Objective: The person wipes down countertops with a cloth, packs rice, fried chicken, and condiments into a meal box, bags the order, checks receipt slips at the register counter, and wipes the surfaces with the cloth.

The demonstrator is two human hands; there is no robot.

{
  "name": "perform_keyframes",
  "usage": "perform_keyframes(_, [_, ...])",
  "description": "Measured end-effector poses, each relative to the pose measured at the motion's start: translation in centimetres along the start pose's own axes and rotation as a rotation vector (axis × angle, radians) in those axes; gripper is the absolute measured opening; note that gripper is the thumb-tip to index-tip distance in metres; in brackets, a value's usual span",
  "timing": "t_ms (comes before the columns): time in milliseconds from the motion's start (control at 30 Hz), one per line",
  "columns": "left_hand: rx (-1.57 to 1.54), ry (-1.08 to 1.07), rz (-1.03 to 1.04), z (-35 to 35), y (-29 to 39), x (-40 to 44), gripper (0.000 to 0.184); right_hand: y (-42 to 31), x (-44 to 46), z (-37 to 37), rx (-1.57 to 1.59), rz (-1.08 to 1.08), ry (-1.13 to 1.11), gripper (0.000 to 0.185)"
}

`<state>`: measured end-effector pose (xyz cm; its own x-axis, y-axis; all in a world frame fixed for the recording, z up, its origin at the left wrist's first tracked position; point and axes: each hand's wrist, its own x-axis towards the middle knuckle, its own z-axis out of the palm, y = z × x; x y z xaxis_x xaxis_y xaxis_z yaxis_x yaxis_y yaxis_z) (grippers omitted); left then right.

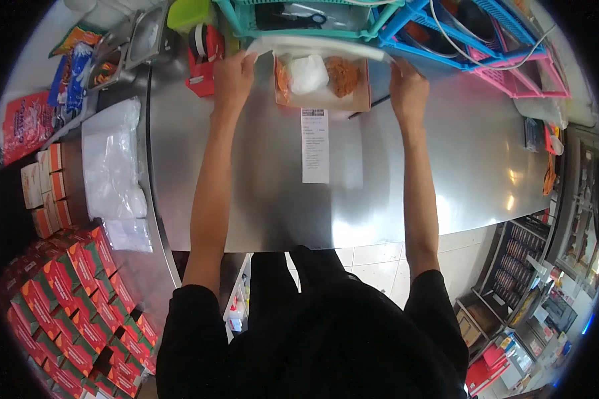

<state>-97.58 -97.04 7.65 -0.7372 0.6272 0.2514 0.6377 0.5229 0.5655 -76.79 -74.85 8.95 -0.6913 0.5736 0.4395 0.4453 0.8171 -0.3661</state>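
Observation:
An open cardboard food box [323, 101] sits at the far side of the steel counter. Inside it lie a white paper-wrapped bundle [309, 73] and brown fried pieces that look like chicken [343, 76]. My left hand [233, 78] and my right hand [408, 90] pinch opposite ends of the box's pale lid [319, 45], which stands raised behind the food and is slightly blurred. Just in front of the box, a printed receipt [315, 153] lies flat on the counter.
A red tape dispenser [203, 60] stands left of the box. Teal [299, 32] and blue [439, 43] plastic baskets line the back. Clear plastic bags [113, 159] lie on the left, above stacked red boxes [80, 306]. A white cable [472, 66] hangs over the right baskets.

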Motion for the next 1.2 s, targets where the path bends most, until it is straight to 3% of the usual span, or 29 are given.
perform_keyframes(67, [-0.081, -0.144, -0.073, -0.1, -0.5, -1.0, 0.025, 0.5, -0.6, 0.2, 0.088, 0.026, -0.028, 0.02])
perform_keyframes(167, [-0.475, -0.219, -0.038, 2.5, -0.6, -3.9, 0.047, 1.0, -2.8, 1.9, 0.293, 0.203, -0.15, 0.021])
perform_keyframes(233, [-0.85, -0.237, -0.339, 3.1, -0.6, -4.3, 0.051, -1.6, -4.2, 1.8, 0.412, 0.448, -0.234, 0.024])
perform_keyframes(300, [-1.12, -0.155, -0.595, 2.9, 0.1, -4.0, 0.055, -1.2, -5.2, 2.8, 0.338, 0.313, -0.223, 0.033])
perform_keyframes(333, [-1.037, -0.211, -0.559, 2.3, 0.5, -3.7, 0.055, -1.4, -5.3, 2.9, 0.3, 0.243, -0.219, 0.037])
perform_keyframes(367, [-0.954, -0.266, -0.52, 1.8, 0.8, -3.3, 0.055, -0.9, -5.0, 2.1, 0.765, 0.548, -0.428, 0.047])
perform_keyframes(467, [-0.686, -0.348, -0.437, 1.9, 0.6, -2.8, 0.052, 0.2, -4.4, 1.7, 1.107, 0.815, -0.448, 0.047])
perform_keyframes(500, [-0.593, -0.36, -0.414, 1.9, 0.5, -2.6, 0.051, -0.6, -4.3, 0.9, 0.953, 0.581, -0.412, 0.046])
perform_keyframes(600, [-0.098, -0.005, 0.478, 0.8, 1.5, -2.5, 0.052, -2.5, -3.4, -1.0, 0.479, -0.045, -0.376, 0.042])
perform_keyframes(667, [-0.001, -0.203, 0.593, 0.6, 1.5, -2.8, 0.055, -1.6, -3.2, -0.8, 0.172, -0.356, -0.481, 0.04])
perform_keyframes(733, [0.098, -0.333, 0.684, 2.3, -0.4, -2.3, 0.055, -1.4, -3.7, 0.2, 0.208, -0.359, -0.416, 0.038])
perform_keyframes(933, [-0.215, -0.323, 0.556, 2.0, 0.4, -4.3, 0.063, -1.7, -5.5, 1.4, 0.212, -0.373, -0.344, 0.042])
perform_keyframes(1033, [-0.018, -0.284, 0.552, 1.1, 2.3, -4.7, 0.05, -1.6, -5.6, 1.1, 0.175, -0.404, -0.356, 0.044])
perform_keyframes(1133, [-0.184, -0.357, 0.586, 2.8, 3.8, -4.3, 0.031, -1.3, -5.9, 1.5, 0.177, -0.423, -0.351, 0.046])
perform_keyframes(1167, [-0.302, -0.279, 0.598, 4.3, 3.6, -3.7, 0.021, -1.3, -6.0, 1.6, 0.182, -0.427, -0.344, 0.046])
perform_keyframes(1200, [-0.356, -0.3, 0.504, 4.9, 3.7, -3.3, 0.019, -1.3, -6.0, 1.5, 0.181, -0.424, -0.343, 0.047])
